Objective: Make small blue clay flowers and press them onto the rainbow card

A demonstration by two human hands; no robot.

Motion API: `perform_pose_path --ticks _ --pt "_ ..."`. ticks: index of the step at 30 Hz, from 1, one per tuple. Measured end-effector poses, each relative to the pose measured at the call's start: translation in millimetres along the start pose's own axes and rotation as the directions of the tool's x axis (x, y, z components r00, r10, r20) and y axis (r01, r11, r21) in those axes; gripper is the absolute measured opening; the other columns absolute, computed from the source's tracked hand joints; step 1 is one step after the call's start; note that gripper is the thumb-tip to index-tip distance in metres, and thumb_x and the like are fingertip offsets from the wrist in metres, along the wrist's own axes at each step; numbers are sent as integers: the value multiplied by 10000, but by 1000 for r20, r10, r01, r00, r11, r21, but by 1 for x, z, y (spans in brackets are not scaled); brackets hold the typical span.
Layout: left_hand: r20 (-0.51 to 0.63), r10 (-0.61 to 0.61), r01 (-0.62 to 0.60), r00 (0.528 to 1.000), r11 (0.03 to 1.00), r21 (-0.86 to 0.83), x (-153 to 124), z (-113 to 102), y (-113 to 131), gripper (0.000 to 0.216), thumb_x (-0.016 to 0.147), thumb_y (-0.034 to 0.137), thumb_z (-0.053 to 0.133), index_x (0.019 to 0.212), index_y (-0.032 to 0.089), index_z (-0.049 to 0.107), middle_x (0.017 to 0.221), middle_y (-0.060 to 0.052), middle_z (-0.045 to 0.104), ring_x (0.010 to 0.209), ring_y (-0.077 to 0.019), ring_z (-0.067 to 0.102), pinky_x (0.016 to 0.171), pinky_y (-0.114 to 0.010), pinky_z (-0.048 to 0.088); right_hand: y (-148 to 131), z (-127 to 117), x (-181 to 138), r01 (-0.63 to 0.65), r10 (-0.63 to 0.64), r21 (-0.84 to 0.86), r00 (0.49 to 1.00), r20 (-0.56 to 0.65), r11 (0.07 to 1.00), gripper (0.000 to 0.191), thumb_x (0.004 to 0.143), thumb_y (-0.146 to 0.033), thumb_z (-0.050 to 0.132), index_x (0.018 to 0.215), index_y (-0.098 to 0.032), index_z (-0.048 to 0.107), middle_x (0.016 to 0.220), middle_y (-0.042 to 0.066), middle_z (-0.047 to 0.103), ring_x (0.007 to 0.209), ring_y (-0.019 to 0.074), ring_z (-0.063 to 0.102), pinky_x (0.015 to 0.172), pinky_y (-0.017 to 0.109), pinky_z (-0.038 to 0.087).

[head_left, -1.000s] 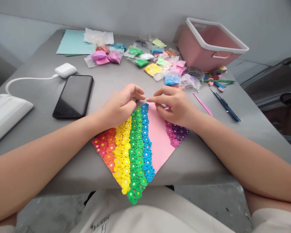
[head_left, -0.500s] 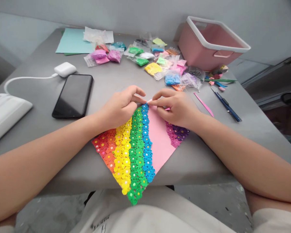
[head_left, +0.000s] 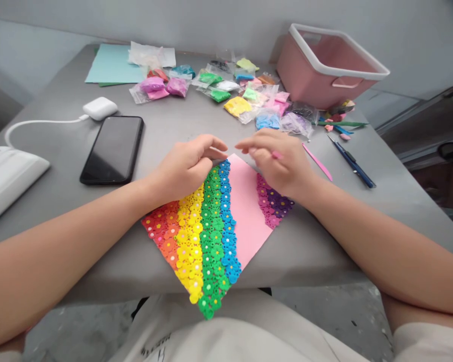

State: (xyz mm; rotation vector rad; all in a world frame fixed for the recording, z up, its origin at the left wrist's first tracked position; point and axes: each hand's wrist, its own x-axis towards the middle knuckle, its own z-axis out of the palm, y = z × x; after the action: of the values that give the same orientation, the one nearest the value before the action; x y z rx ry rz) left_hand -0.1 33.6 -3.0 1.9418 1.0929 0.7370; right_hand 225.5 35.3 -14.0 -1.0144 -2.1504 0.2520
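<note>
A pink card (head_left: 245, 216) lies cornerwise before me, partly over the table's front edge. Bands of small clay flowers cover much of it: red and orange, yellow (head_left: 191, 236), green (head_left: 213, 241), blue (head_left: 228, 221), and magenta and purple (head_left: 277, 203) at the right. Between blue and magenta, bare pink shows. My left hand (head_left: 191, 166) rests over the card's upper left side, fingers bent and apart, fingertips by the top of the blue band. Above the upper right edge is my right hand (head_left: 279, 158), blurred, with a small pink stick-like thing (head_left: 276, 155) mostly hidden in its curled fingers.
Bags of coloured clay (head_left: 237, 105) lie along the back, beside a pink basket (head_left: 324, 85). At right are a pink tool (head_left: 317, 162) and a blue craft knife (head_left: 351, 161). A phone (head_left: 112, 150), a white case (head_left: 100, 108) and paper sheets (head_left: 115, 63) occupy the left.
My right hand has lifted off the card's top corner, its fingers pulling back and curling. A small whitish bit seen at the fingertips there no longer shows. My left hand stays put.
</note>
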Motion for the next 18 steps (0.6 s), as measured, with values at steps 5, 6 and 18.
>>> perform_pose_path --ticks 5,6,18 --pt "28 18 -18 999 999 -31 1 1 -5 447 735 78 428 1139 214 562 1163 -72 784 1162 -233 717 1001 -432 532 -8 2 2 -230 266 267 958 -105 936 689 972 -764 244 733 -226 601 656 14 572 622 141 544 642 329 458" --pt "33 27 -26 999 999 -38 1 1 -6 448 731 78 430 1139 221 551 1169 -67 782 1175 -234 711 1012 -439 526 -8 3 3 -254 289 299 954 -81 920 664 954 -778 297 701 -229 574 609 -2 541 572 129 510 602 317 433" --pt "60 54 -52 997 998 -38 1 3 -9 431 764 77 446 1168 208 518 1220 -86 755 1215 -243 680 1057 -463 498 -4 11 7 -340 346 456 935 72 823 582 871 -744 559 635 -212 554 560 -20 583 516 97 538 521 254 405"
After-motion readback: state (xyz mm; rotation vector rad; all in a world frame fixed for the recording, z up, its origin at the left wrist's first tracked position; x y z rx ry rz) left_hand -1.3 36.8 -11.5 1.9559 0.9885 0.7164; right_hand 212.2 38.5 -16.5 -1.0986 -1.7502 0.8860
